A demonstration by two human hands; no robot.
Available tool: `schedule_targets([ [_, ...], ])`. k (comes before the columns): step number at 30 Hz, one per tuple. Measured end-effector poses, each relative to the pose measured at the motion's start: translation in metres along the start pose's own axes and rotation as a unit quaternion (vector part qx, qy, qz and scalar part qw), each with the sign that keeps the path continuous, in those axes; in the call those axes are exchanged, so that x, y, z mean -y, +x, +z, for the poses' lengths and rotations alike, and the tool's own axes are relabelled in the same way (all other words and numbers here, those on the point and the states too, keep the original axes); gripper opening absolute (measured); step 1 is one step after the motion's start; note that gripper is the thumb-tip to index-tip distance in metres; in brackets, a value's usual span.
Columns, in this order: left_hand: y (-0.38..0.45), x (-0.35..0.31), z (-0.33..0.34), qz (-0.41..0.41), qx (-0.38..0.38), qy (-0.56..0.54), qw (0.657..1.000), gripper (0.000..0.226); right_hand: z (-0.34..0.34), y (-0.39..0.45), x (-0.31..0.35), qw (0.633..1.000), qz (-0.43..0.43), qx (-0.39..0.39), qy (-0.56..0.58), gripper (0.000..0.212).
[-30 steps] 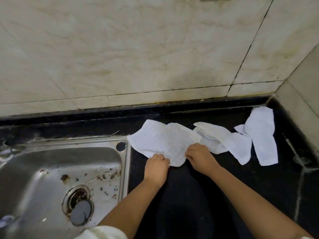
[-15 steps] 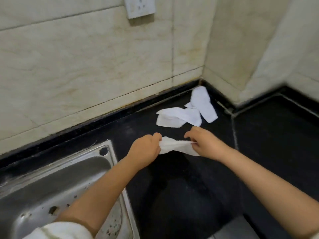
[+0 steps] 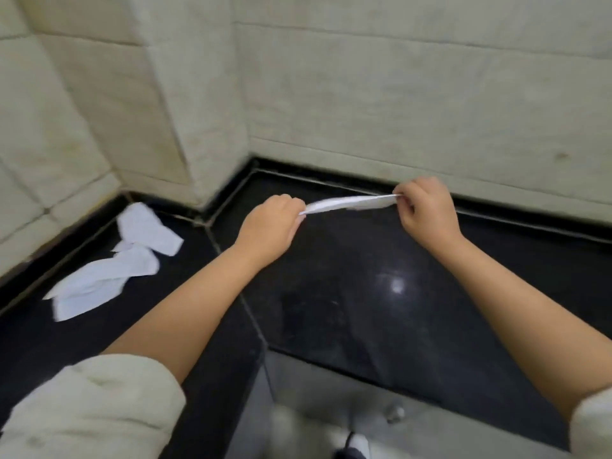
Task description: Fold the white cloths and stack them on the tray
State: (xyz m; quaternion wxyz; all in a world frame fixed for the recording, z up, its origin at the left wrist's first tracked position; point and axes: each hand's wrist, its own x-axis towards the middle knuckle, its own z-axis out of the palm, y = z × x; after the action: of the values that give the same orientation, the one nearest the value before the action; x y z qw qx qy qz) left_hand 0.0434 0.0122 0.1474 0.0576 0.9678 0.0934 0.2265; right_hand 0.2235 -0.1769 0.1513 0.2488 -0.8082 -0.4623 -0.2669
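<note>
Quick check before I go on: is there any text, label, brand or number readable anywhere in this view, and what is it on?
None: no writing, label or number shows.
Held cloth, stretched between left hand and right hand: plain white.
Loose cloths on the counter: plain, blurred.
Wall tiles: unmarked.

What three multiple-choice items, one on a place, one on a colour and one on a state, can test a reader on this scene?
1. Where do the loose cloths lie?
A. left of both hands
B. between the hands
C. right of both hands

2. What colour is the counter?
A. white
B. black
C. green

3. How is the held cloth?
A. flat on the counter
B. stretched between both hands
C. hanging from one hand

Answers: 1 A, they lie by the left wall; 2 B, its surface is glossy black; 3 B, the left hand and the right hand each pinch one end.
</note>
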Motion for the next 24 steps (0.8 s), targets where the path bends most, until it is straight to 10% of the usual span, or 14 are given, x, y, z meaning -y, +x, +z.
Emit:
schedule_targets([
  [3,0.009,-0.024,0.045,0.095,0.073,-0.019,0.993,0.046,-0.017,-0.056,-0.046,1.0,0.001,0.003,-0.008,0.022],
  [8,-0.011,-0.045,0.125,0.097,0.231,-0.061,0.966,0.051,-0.005,-0.153,-0.093,0.973,-0.004,0.231,-0.002,0.016],
  [15,-0.022,-0.065,0.181,0.015,0.554,-0.085,0.828,0.022,0.015,-0.213,-0.12,0.816,0.119,0.551,0.125,0.018],
  [24,0.026,-0.051,0.203,-0.132,0.376,-0.122,0.909,0.021,0.053,-0.163,-0.161,0.858,0.277,0.401,0.163,0.024],
])
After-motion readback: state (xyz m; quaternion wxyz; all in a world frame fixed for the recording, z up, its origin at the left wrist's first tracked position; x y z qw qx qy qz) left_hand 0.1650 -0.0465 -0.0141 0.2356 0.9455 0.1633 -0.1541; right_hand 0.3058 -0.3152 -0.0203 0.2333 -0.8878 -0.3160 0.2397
